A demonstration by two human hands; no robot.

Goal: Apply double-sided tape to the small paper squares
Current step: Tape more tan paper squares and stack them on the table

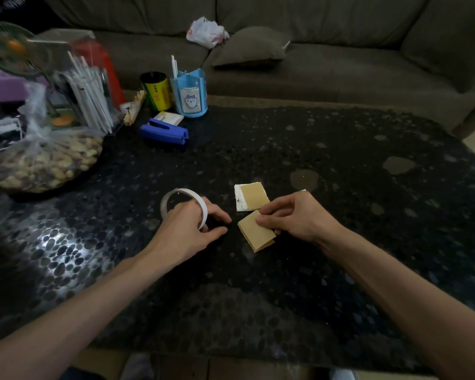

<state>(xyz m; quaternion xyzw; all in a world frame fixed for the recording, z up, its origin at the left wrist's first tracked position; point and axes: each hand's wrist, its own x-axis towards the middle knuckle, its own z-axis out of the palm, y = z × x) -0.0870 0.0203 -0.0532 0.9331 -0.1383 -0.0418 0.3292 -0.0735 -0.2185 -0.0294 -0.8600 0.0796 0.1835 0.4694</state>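
Two grips work low over a dark pebbled table (340, 270): the left grip (188, 229) curls round a white tape roll (176, 192) standing on edge, while the right grip (299, 218) pinches a tan paper square (254, 234) just beside it. More squares (254, 197) lie stacked just behind. Farther back sit a bag of nuts (44, 163), a blue stapler (163, 130), a yellow can (155, 90) and a blue pen pot (189, 91), before a grey sofa (340, 64).

Stapler (165, 130) (far-left clutter), well apart.
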